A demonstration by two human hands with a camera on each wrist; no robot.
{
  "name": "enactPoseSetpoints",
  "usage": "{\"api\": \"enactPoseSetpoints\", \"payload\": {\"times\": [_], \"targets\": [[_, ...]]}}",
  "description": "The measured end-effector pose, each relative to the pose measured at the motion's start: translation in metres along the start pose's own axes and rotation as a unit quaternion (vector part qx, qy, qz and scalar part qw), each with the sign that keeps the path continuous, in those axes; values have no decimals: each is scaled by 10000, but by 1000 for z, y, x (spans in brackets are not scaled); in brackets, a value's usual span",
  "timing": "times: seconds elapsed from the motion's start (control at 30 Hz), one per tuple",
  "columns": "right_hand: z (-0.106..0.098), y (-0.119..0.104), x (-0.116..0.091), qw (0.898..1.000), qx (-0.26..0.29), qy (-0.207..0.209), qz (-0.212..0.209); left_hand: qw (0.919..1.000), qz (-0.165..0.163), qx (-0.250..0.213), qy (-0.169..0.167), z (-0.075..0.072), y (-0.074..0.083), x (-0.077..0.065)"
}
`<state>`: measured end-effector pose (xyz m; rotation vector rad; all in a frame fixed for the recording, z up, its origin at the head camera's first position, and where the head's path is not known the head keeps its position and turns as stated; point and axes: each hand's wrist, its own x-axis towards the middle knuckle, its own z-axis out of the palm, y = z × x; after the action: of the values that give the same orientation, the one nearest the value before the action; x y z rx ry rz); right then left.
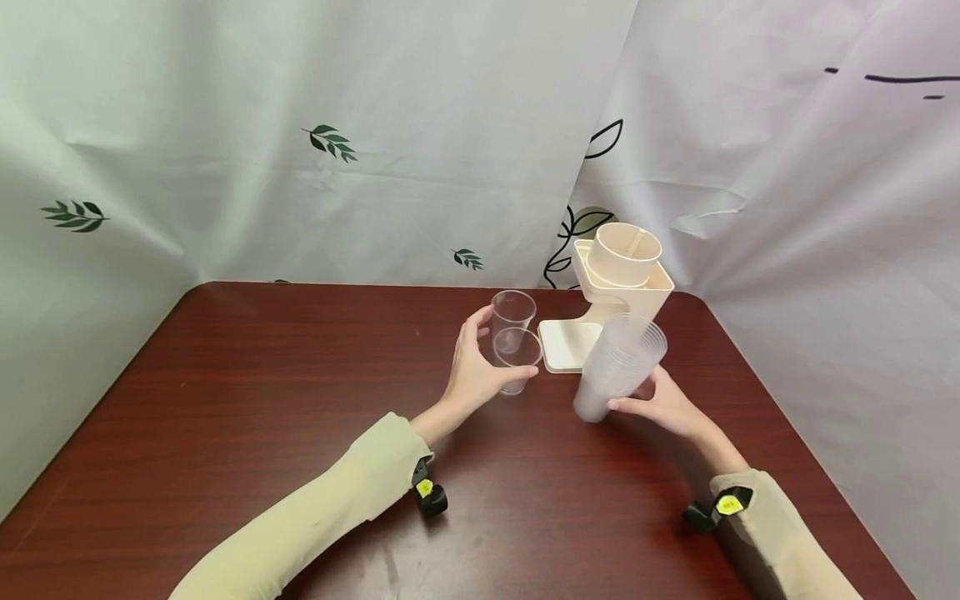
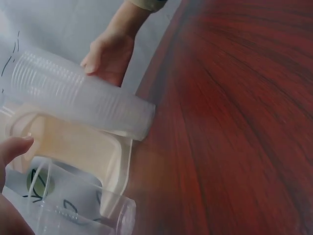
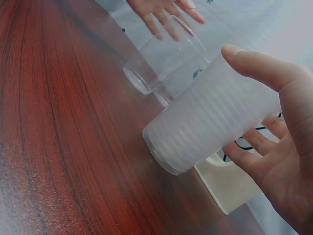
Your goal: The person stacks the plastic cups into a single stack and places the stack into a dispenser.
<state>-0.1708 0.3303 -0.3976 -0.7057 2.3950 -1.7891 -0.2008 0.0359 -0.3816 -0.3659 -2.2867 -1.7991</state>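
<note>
Two clear plastic cups [image 1: 517,348] stand upright one behind the other. My left hand [image 1: 480,362] is beside them with spread fingers; its thumb reaches across the nearer cup and its fingertips are by the farther one. In the left wrist view the left thumb [image 2: 17,147] shows apart from the clear cup [image 2: 88,205] below it. A tall stack of nested plastic cups [image 1: 615,367] leans sideways over the table. My right hand [image 1: 667,402] holds this stack, thumb on one side and fingers on the other, as the right wrist view also shows.
Behind the stack stands a cream-coloured holder [image 1: 626,279] with a round upright tube and a flat base [image 1: 566,346]. The dark red wooden table [image 1: 300,375] ends at pale curtains [image 1: 412,167] printed with leaves.
</note>
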Motion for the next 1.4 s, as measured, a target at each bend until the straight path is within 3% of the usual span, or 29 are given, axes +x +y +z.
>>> {"api": "enactPoseSetpoints", "payload": {"times": [0.67,1.4], "targets": [[1,-1,1,10000,-8,-23,-42,9915,-981,25,-852,-1,-19,-3],[-1,1,0,10000,-22,-28,40,9892,-1118,-336,-885,3,-23,-2]]}}
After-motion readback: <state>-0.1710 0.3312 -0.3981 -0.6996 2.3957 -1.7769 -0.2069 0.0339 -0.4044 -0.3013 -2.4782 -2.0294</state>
